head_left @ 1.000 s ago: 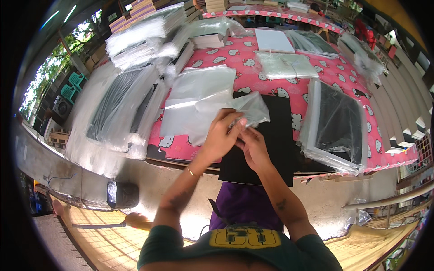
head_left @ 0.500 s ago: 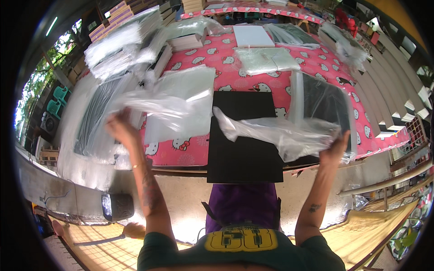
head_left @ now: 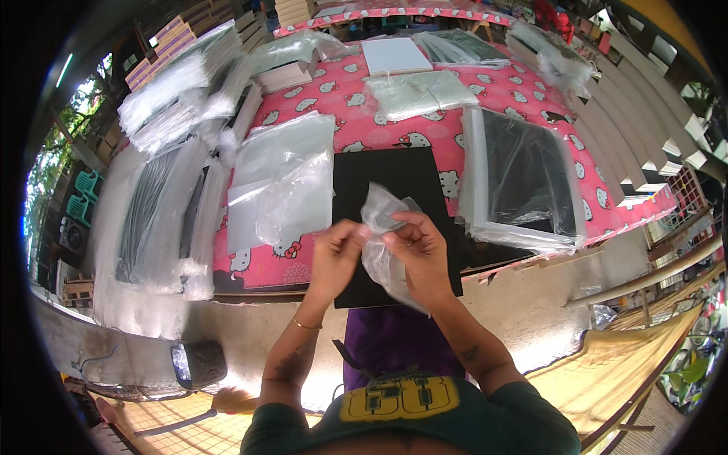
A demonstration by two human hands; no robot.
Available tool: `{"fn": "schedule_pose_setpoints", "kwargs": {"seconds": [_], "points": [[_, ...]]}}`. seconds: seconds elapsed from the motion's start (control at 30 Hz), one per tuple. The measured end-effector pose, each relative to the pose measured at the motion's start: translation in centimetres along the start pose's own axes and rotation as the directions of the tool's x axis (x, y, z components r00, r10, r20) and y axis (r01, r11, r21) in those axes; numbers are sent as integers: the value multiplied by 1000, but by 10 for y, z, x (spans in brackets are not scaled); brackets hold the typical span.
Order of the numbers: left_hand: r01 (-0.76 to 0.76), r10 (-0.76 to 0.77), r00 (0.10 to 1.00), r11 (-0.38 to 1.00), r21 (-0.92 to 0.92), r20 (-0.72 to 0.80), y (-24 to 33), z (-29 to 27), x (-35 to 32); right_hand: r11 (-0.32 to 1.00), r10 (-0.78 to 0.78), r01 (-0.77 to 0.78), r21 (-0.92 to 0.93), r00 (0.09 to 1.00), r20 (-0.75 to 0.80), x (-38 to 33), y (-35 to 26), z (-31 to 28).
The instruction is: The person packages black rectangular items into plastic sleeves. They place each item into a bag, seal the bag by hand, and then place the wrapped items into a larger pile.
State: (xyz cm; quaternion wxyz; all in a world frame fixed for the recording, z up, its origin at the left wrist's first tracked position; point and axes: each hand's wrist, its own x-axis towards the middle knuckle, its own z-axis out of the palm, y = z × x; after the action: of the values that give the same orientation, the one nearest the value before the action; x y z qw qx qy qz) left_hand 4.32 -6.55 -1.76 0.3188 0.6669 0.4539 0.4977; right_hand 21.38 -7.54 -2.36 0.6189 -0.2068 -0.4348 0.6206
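Both hands meet over the near part of a flat black board [head_left: 387, 171], which overhangs the table's front edge. A thin clear plastic bag [head_left: 385, 269] is bunched between them, its upper end puffed out and its lower end hanging over the board. My left hand [head_left: 335, 258] is closed, pinching the bag's left side with thumb and fingertips. On the other side my right hand [head_left: 419, 254] also pinches it, fingers curled. Left of the board lies a pile of clear plastic sleeves [head_left: 280, 189], with crumpled film on top. A stack of plastic-wrapped black boards [head_left: 527, 174] lies to the right.
The table wears a pink patterned cloth [head_left: 303, 98]. Tall piles of wrapped boards [head_left: 163, 208] fill its left side. Farther back are a white board [head_left: 396, 57] and a folded clear plastic packet [head_left: 421, 95]. Long grey-and-black stacks [head_left: 637, 129] stand at the right.
My hands were wide apart, the right holding the plastic bag out over the right stack and blurred film beside the left. They have come together over the black board, both gripping the bag.
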Motion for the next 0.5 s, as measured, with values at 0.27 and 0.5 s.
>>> {"fn": "schedule_pose_setpoints", "kwargs": {"seconds": [0.27,0.5], "points": [[-339,391,903,903,264,-180,4,-11,-11,866,404,-383,320,915,2,-24,-32,0],[-415,191,854,812,410,484,29,-47,-23,950,237,-111,-293,864,443,-12,-61,-42]]}}
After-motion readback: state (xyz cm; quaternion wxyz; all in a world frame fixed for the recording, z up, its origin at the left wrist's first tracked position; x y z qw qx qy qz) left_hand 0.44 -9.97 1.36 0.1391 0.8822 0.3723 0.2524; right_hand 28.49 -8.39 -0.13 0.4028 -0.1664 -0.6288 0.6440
